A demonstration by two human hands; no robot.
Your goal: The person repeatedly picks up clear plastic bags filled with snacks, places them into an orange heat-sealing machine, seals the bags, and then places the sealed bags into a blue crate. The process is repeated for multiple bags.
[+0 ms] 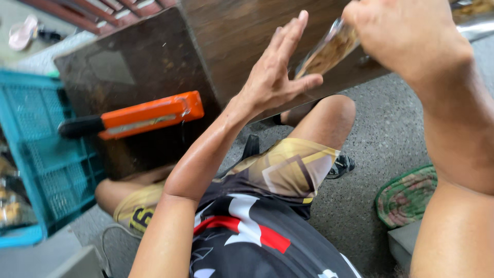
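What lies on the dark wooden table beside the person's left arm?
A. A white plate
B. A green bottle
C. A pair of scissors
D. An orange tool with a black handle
D: an orange tool with a black handle lies flat on the dark wooden table.

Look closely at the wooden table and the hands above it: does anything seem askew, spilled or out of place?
Nothing looks spilled or damaged. The orange tool lies slanted on the dark wooden table, near its edge. The right hand holds a clear packet of brownish food tilted, with the open left hand flat against it.
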